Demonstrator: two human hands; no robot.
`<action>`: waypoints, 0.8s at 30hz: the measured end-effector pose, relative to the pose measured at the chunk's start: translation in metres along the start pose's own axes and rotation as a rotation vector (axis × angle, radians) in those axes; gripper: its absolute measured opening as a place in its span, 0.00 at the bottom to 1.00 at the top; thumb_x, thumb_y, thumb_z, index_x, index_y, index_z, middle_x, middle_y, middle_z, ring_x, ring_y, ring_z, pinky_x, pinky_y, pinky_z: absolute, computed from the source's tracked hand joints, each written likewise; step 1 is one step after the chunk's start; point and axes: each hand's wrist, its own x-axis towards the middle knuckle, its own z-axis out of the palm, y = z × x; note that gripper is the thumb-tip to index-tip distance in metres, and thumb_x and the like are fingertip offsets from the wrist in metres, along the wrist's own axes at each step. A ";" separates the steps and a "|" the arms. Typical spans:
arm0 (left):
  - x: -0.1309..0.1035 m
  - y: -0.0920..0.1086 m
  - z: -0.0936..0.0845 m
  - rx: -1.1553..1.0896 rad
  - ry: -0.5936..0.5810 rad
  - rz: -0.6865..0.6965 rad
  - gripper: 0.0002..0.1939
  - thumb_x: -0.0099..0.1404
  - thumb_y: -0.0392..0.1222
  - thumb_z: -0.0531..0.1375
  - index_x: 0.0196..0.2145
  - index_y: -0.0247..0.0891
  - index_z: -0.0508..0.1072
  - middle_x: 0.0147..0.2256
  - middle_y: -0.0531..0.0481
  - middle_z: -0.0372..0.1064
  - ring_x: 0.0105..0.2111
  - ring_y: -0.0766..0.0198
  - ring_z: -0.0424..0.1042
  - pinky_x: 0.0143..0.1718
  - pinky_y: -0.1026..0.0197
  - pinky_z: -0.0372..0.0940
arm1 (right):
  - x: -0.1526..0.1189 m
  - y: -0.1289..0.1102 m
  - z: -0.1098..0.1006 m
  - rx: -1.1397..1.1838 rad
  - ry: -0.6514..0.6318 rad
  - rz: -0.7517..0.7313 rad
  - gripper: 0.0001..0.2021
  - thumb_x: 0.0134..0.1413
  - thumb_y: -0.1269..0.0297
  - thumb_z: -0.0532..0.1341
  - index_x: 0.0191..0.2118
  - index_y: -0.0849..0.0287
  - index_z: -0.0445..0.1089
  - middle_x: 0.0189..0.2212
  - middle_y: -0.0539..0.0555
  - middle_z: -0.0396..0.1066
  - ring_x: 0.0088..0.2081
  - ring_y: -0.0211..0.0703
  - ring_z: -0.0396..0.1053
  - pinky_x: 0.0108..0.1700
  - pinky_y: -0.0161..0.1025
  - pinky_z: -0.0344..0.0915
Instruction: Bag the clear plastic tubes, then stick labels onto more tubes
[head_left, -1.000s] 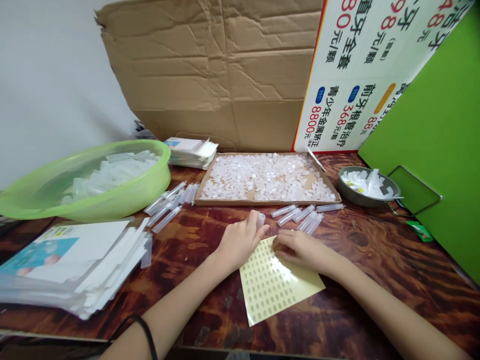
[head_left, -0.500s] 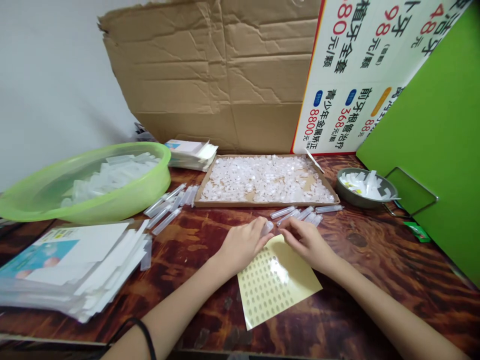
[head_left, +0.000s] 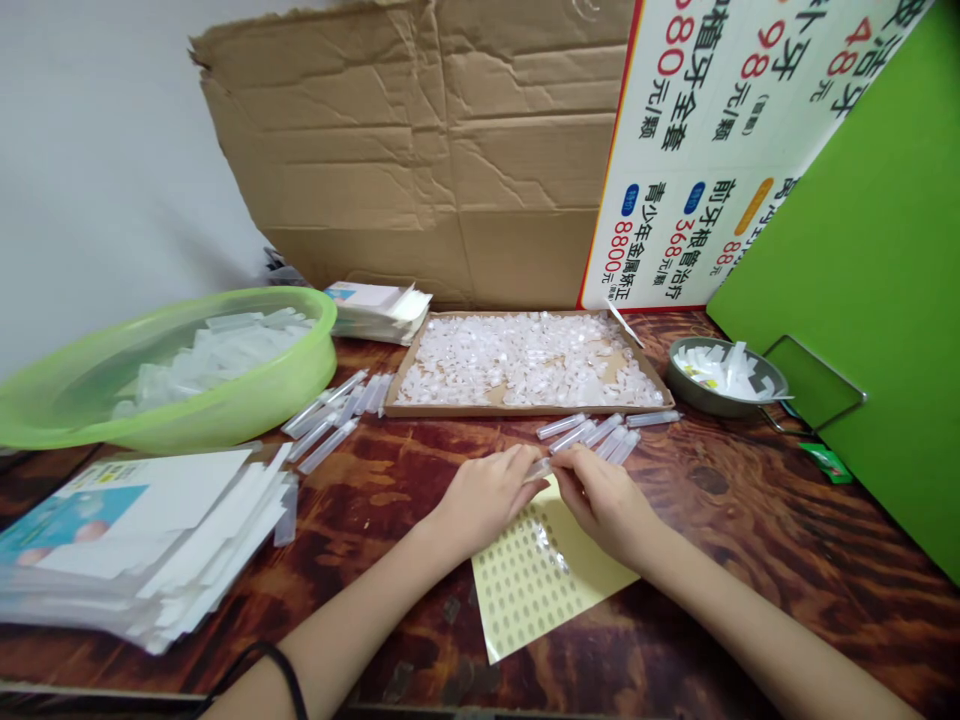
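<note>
Over the table [head_left: 765, 520], gripping a tube [head_left: 537, 469] in left hand [head_left: 487, 498], pinching (can't tell what) with right hand [head_left: 606, 495], at sticker sheet's [head_left: 517, 590] twelve o'clock; likely labelling, needing careful alignment.

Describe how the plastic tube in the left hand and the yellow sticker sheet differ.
Shape: the plastic tube is narrow and rounded; the sticker sheet is flat and much broader.
Look: the tube is translucent and colourless; the sheet is pale yellow with rows of small dark oval marks.
Pose: the tube is held in the left hand; the sheet lies on the wooden table.
Shared: both are partly covered by hands.
</note>
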 end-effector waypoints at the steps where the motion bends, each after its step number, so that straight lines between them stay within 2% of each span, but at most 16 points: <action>1: 0.000 0.000 0.000 -0.002 -0.005 -0.005 0.13 0.69 0.49 0.45 0.45 0.39 0.59 0.37 0.48 0.70 0.35 0.56 0.72 0.30 0.58 0.65 | 0.000 0.000 0.000 -0.003 -0.005 0.000 0.07 0.60 0.72 0.48 0.36 0.58 0.61 0.25 0.53 0.67 0.26 0.39 0.67 0.27 0.34 0.63; 7: -0.001 0.002 -0.001 -0.014 -0.024 -0.034 0.13 0.70 0.49 0.44 0.44 0.39 0.59 0.37 0.48 0.70 0.35 0.55 0.72 0.30 0.58 0.65 | 0.000 0.000 -0.001 -0.010 -0.003 -0.024 0.06 0.60 0.73 0.48 0.37 0.59 0.61 0.26 0.53 0.68 0.27 0.39 0.68 0.28 0.34 0.62; 16: 0.000 0.000 0.000 -0.044 -0.027 -0.045 0.14 0.70 0.49 0.43 0.45 0.38 0.59 0.38 0.47 0.69 0.36 0.57 0.72 0.33 0.59 0.65 | 0.003 0.003 -0.011 0.084 -0.131 0.002 0.06 0.61 0.71 0.50 0.40 0.60 0.62 0.31 0.55 0.69 0.32 0.40 0.69 0.32 0.35 0.63; 21: -0.001 0.000 0.001 -0.080 -0.022 -0.031 0.11 0.70 0.46 0.45 0.44 0.39 0.59 0.39 0.47 0.68 0.37 0.58 0.71 0.34 0.59 0.66 | 0.000 0.003 -0.006 0.118 -0.068 0.017 0.04 0.60 0.69 0.53 0.40 0.59 0.63 0.29 0.53 0.68 0.29 0.39 0.66 0.29 0.34 0.61; 24: -0.001 0.002 0.003 -0.098 -0.002 -0.016 0.10 0.70 0.43 0.44 0.43 0.39 0.60 0.39 0.48 0.67 0.37 0.59 0.71 0.35 0.59 0.66 | -0.002 0.004 0.002 0.172 -0.022 0.039 0.04 0.60 0.69 0.53 0.37 0.59 0.64 0.28 0.53 0.67 0.30 0.40 0.65 0.31 0.35 0.62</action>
